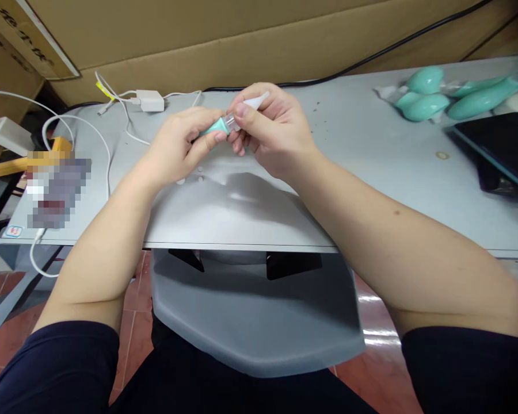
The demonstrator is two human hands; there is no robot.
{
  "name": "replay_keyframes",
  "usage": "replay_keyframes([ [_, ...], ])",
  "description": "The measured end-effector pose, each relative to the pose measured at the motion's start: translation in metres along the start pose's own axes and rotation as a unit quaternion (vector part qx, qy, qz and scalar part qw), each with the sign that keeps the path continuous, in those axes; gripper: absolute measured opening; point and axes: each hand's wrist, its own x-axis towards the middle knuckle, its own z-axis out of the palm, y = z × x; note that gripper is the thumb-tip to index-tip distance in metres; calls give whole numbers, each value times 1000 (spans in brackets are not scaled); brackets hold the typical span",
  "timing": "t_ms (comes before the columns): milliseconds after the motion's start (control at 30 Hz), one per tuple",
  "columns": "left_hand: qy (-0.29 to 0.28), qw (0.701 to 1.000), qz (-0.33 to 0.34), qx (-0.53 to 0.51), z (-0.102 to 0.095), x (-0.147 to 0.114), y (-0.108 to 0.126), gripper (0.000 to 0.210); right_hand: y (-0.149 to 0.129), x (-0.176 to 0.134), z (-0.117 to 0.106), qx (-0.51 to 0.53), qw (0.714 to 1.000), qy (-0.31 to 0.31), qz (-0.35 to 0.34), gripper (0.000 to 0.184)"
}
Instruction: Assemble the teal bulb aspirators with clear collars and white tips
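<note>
My left hand (182,141) is closed around a mint-green handle (216,127) with a clear, ringed neck at its right end. From the right, my right hand (278,129) pinches a white tapered tip (255,101) between thumb and fingers, beside that clear neck. The handle and tip lie in one line, held just above the table near its back. Whether the tip is joined to the neck is hidden by my right fingers. Several small whitish bits (201,179) lie on the table below my left hand.
Mint-green bulb-shaped pieces (427,98) lie at the back right, beside a dark flat device (498,146). A small ring (442,155) rests nearby. At the left are a white charger (150,100), cables, an orange-yellow tool (30,158) and a blurred-out object (63,190). Cardboard (176,34) borders the back.
</note>
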Motion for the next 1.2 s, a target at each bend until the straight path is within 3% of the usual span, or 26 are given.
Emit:
replay_keyframes([
  [233,-7,1000,-27,-10,-3,-6,2,50,-2,-1,0,56,998,-25,13,58],
  [433,20,999,-48,-9,-9,-7,-6,55,3,9,-8,59,995,82,-17,57],
  [500,30,999,-44,8,-9,-4,-11,56,8,12,-9,42,995,90,-27,58],
  [700,64,996,-48,49,-4,5,-38,48,11,3,-2,15,998,3,-64,56],
  [833,100,990,-68,70,3,8,-54,33,4,-6,-1,1,999,-31,-43,41],
  [933,111,985,-100,90,11,14,-52,21,5,-9,-1,-13,999,-46,-18,35],
  [1200,96,973,-172,118,32,33,-50,42,7,-11,-1,-41,996,-83,15,28],
])
